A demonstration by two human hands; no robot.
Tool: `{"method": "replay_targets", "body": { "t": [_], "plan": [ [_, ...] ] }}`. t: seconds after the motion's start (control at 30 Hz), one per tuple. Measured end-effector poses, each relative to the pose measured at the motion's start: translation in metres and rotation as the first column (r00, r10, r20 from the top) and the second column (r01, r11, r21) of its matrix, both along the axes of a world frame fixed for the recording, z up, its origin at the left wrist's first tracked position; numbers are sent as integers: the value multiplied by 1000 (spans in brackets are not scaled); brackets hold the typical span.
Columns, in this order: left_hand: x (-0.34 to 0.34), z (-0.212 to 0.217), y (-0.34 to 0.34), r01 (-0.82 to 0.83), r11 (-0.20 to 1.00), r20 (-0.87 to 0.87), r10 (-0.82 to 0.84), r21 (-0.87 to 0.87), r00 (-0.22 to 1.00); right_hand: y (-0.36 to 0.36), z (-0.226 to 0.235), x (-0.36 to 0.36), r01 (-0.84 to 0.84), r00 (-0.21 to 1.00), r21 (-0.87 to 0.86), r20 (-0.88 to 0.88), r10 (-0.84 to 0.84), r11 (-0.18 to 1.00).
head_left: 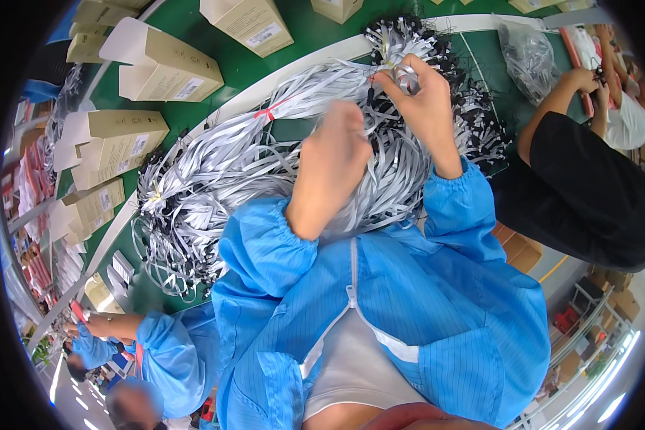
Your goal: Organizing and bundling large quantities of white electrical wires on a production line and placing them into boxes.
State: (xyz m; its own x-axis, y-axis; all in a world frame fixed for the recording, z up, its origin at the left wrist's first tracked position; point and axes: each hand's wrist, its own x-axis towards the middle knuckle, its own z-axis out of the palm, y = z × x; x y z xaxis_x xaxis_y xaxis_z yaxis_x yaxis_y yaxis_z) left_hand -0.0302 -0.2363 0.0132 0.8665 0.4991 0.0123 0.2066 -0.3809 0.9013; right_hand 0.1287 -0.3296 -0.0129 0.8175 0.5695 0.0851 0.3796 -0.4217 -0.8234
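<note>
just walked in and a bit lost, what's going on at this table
A person in a blue smock is handling a pile of flat grey straps on a green table. The right grip holds a looped strap; the left grip, blurred, is over the pile, and I can't tell if it holds anything. A red tie cinches one bundle, and tan boxes sit beyond.

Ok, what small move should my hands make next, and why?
Perhaps ease the silvery loop up gently with your right hand: it appears pinched there, beside a heap of silvery strips where strands cross and could snag. Your left hand is blurred, so its grip is unclear.
</note>
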Motion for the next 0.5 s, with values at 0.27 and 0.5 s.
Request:
{"method": "replay_targets", "body": {
  "t": [0.27, 0.5],
  "plan": [
    [-46, 17, 13, -57, 998, 7, 57, 1, 998, -9, -7, 46, 376, 920, 492, -97, -380, 785],
    [-52, -67, 45, -147, 982, -72, 156, 122, 985, -12, 85, 187, 281, 956, 841, -288, -57, 463]
  ]
}}
